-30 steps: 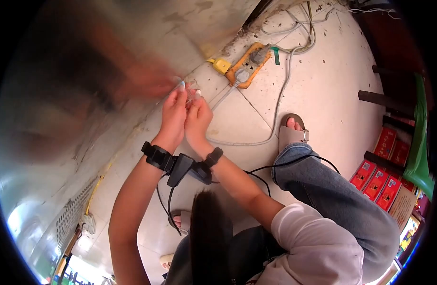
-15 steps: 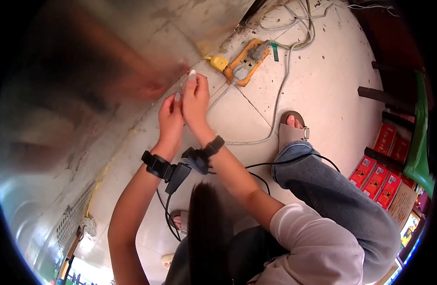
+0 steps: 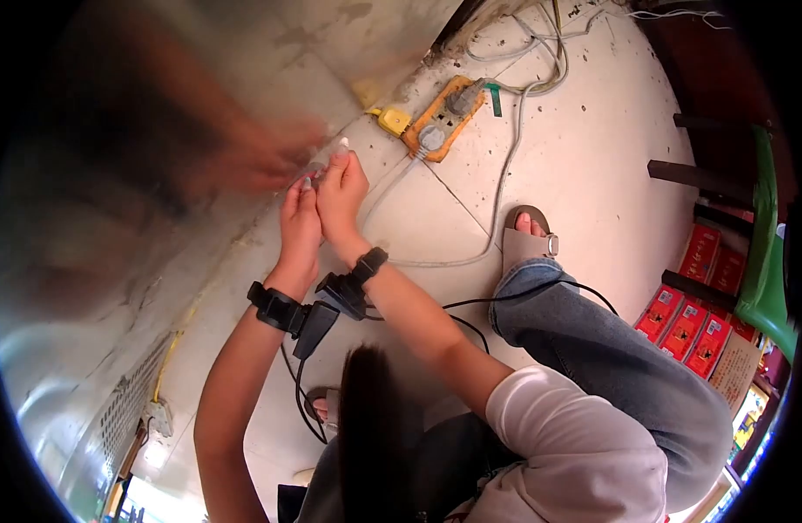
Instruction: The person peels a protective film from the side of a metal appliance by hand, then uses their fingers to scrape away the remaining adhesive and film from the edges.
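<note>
My left hand (image 3: 300,228) and my right hand (image 3: 341,197) are close together, side by side, beside the shiny metal panel (image 3: 200,227). Fingers and thumbs of both are closed in a pinch. Between the fingertips a sliver of something small shows, pale with a spot of red; its kind is hidden. Beyond the right hand, apart from it, an orange-rimmed power strip (image 3: 443,129) lies on the floor. A grey plug (image 3: 431,137) and a darker plug (image 3: 461,101) are in it. A yellow plug (image 3: 393,120) sits at its left side.
Grey cable (image 3: 506,179) loops across the tiled floor (image 3: 584,200). Thin black cables (image 3: 540,294) run from the wrist devices past my legs. My sandalled foot (image 3: 530,235) stands at right. Red boxes (image 3: 684,330) and a green plastic item (image 3: 765,261) are at the far right.
The view has shifted slightly left. Both hands, still together, have moved a little left and toward me, and the reddish sliver between the fingertips now shows.
</note>
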The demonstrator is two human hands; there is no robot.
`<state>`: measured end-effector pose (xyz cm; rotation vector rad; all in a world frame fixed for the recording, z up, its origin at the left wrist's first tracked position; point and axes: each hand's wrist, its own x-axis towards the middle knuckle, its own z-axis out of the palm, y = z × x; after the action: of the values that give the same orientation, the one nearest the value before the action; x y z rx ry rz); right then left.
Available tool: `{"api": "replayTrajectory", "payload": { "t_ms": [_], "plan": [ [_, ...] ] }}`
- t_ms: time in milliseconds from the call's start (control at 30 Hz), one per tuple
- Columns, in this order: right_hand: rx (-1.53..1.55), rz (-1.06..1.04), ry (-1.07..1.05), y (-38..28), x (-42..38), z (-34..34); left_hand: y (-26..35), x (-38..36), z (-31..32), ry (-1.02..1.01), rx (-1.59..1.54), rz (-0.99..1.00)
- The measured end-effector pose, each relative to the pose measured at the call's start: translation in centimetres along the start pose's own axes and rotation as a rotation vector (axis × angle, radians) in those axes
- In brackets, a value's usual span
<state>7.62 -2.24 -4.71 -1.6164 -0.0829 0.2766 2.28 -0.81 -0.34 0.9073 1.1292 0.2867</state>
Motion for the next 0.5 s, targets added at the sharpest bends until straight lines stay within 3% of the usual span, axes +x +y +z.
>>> {"api": "replayTrajectory", "payload": {
  "t_ms": [33, 133, 267, 367, 467, 500],
  "plan": [
    [-0.06, -0.075, 0.053, 0.3, -0.3, -0.1, 0.0, 0.0, -0.2, 0.004, 0.062, 0.024],
    [0.021, 0.21, 0.064, 0.7, -2.4, -3.4, 0.4, 0.0, -0.3, 0.001, 0.177, 0.066],
    [0.053, 0.271, -0.107, 1.2, -5.7, -5.7, 1.0, -0.1, 0.2, -0.09, 0.17, 0.079],
    [0.092, 0.163, -0.117, -0.7, -4.5, -5.6, 1.0, 0.0, 0.7, -0.149, 0.178, 0.03],
    [-0.097, -0.279, -0.05, -2.7, -1.8, -5.5, 1.3, -1.0, 1.6, -0.242, 0.11, -0.064],
    [-0.192, -0.295, -0.101, -3.2, -1.4, -5.9, 1.5, -1.7, 1.6, -0.276, 0.076, -0.099]
  ]
}}
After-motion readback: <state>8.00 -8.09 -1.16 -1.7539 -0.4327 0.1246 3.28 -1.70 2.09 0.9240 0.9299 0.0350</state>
